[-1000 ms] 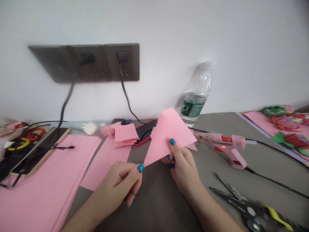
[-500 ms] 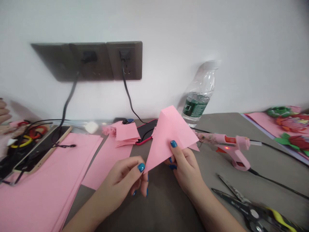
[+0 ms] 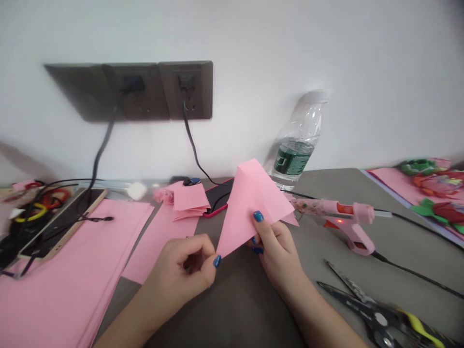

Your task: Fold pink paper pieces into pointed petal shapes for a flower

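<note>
A piece of pink paper [image 3: 250, 198], curled and folded into a pointed shape, is held up over the table. My right hand [image 3: 273, 246] grips its lower right edge, thumb on the front and fingers behind. At the paper's lower left tip, my left hand [image 3: 184, 273] is closed, thumb and index finger pinching the point. Behind the paper lies a small stack of pink paper squares [image 3: 190, 199]. To the right rests a pink glue gun [image 3: 344, 217] with a red light lit. Open scissors [image 3: 373, 309] lie at the lower right.
Large pink sheets [image 3: 72, 270] cover the left side, with a phone [image 3: 65, 224] on them. A leaning water bottle [image 3: 297, 145] touches the wall. Black cords run from the wall sockets [image 3: 130, 92]. Colourful paper flowers [image 3: 438, 186] lie at the far right.
My left hand's fingers have curled in, and its thumb has moved lower at the paper's tip. The paper has shifted slightly left. Another person's hand at the far left has gone out of view.
</note>
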Action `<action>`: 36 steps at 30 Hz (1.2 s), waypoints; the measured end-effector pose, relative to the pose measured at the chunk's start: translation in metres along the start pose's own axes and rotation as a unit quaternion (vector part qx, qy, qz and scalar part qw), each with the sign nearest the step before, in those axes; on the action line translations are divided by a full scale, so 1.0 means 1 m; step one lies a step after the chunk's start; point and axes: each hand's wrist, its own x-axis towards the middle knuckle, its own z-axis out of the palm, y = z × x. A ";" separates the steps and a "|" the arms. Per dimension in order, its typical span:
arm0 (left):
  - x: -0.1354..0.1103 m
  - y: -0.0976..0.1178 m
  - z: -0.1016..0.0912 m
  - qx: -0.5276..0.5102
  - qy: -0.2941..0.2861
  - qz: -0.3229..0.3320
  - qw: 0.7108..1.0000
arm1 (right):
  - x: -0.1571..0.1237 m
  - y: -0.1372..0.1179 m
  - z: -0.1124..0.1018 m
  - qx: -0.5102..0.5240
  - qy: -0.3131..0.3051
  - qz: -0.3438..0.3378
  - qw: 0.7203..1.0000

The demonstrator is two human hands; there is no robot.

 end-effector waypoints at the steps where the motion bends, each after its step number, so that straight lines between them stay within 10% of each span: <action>1: 0.000 0.000 -0.001 0.009 0.014 0.014 1.000 | 0.000 0.000 0.000 0.007 0.004 0.001 1.000; 7: 0.000 0.000 -0.006 -0.038 0.094 0.049 0.994 | 0.000 0.000 0.000 0.037 0.019 0.017 0.999; 16: -0.002 0.004 0.004 -0.069 -0.075 -0.027 0.994 | -0.007 -0.003 0.002 -0.048 -0.023 -0.037 0.998; 36: -0.006 -0.004 0.008 -0.129 -0.167 -0.090 0.973 | -0.013 -0.015 0.006 -0.152 -0.085 -0.052 0.983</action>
